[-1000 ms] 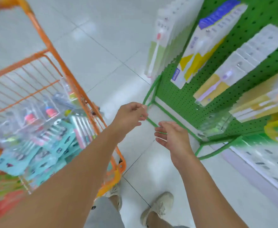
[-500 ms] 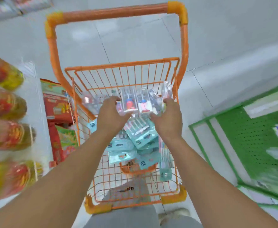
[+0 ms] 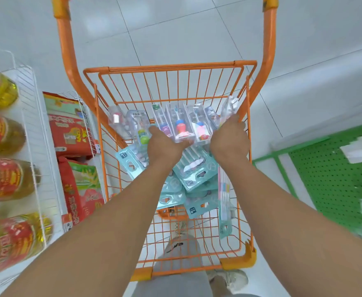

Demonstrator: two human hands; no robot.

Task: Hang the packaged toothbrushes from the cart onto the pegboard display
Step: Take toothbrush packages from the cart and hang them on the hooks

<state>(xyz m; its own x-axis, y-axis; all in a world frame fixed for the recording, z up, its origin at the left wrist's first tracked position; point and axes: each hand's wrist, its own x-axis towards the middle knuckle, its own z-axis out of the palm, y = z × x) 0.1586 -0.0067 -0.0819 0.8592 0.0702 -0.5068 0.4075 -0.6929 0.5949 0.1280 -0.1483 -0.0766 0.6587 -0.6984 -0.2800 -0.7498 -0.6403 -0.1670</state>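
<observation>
Biggest thing here is the orange wire cart, filling the middle of the frame. Lower right you get a slice of the green pegboard, with a couple of blurry packs on it. Far left there's a white wire shelf with four oil bottles in a column, and beside it a few red and green bags.

Inside the cart, a row of clear toothbrush boxes stands along the far end, roughly seven of them, each showing a little brush with a colourful character handle (green, purple, red, pink). Below those, toward the centre, lies a messy heap of teal blister packs, too overlapped to count properly. One long teal pack of pastel brushes lies along the right wall.

Both hands are in the basket, apart from each other. The left hand sits on the clear boxes with fingers reaching under them, grip hidden, can't tell. The right hand is at the right end of the row, fingers curled over a clear pack by the cart's rim.
</observation>
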